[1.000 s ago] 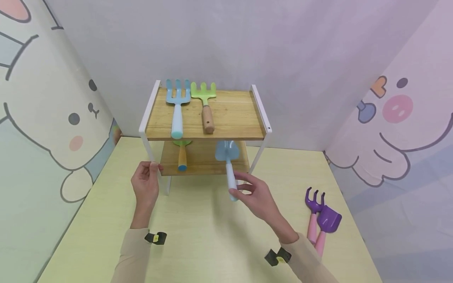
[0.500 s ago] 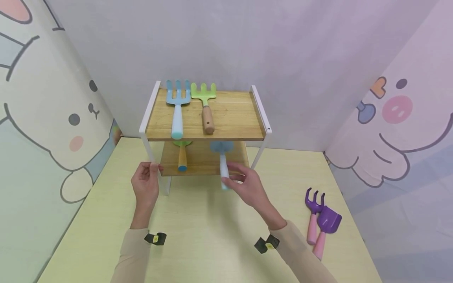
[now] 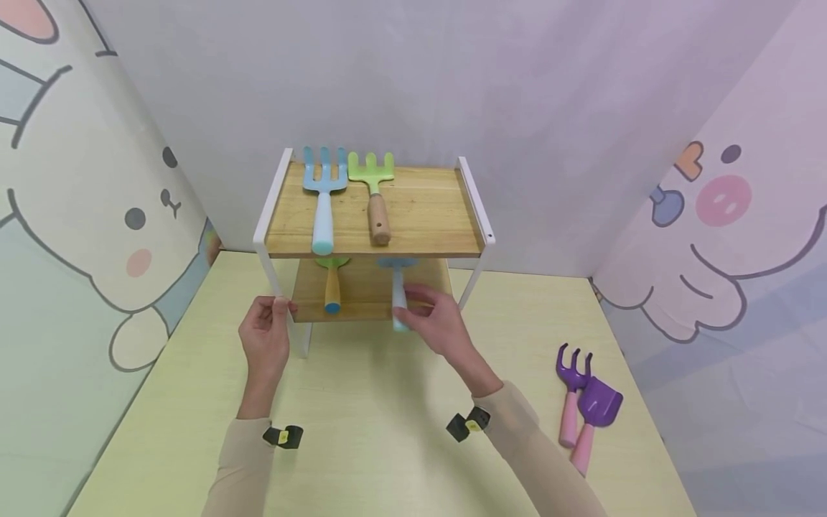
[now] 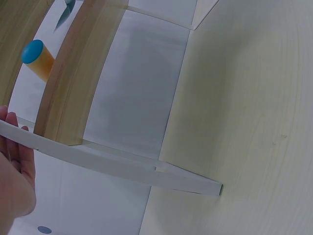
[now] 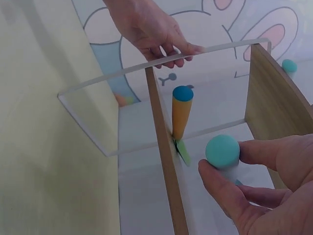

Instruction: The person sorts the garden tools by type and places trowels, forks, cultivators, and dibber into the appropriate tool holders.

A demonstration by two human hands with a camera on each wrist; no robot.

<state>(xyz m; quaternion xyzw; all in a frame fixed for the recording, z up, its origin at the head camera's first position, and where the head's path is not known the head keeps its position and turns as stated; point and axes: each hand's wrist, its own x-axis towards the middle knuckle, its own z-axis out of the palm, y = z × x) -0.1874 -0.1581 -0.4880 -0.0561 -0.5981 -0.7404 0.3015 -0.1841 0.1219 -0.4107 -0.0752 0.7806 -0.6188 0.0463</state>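
Right hand: the right hand (image 3: pixel 439 323) pinches the pale handle of the blue trowel (image 3: pixel 398 287) between thumb and fingers, near its teal end.
Trowel: at the lower shelf (image 3: pixel 362 294), right of its middle, handle end towards the front edge, blade partly hidden by the top shelf (image 3: pixel 429 208); whether it touches the board I cannot tell.
Left hand: the left hand (image 3: pixel 265 327) grips the rack's white left front leg (image 3: pixel 268 273), beside the lower shelf's front left corner.
Lower shelf: an orange-handled tool (image 3: pixel 332 287) lies left of the trowel, its blue end near the front edge, its green head mostly hidden.
Top shelf: the blue fork (image 3: pixel 324 212) lies near the left edge, the green fork (image 3: pixel 378 215) just right of it, both with tines to the rear.
Tabletop, right edge: a purple fork (image 3: pixel 571 391) and purple shovel (image 3: pixel 599 402) lie side by side, pink handles towards the front.
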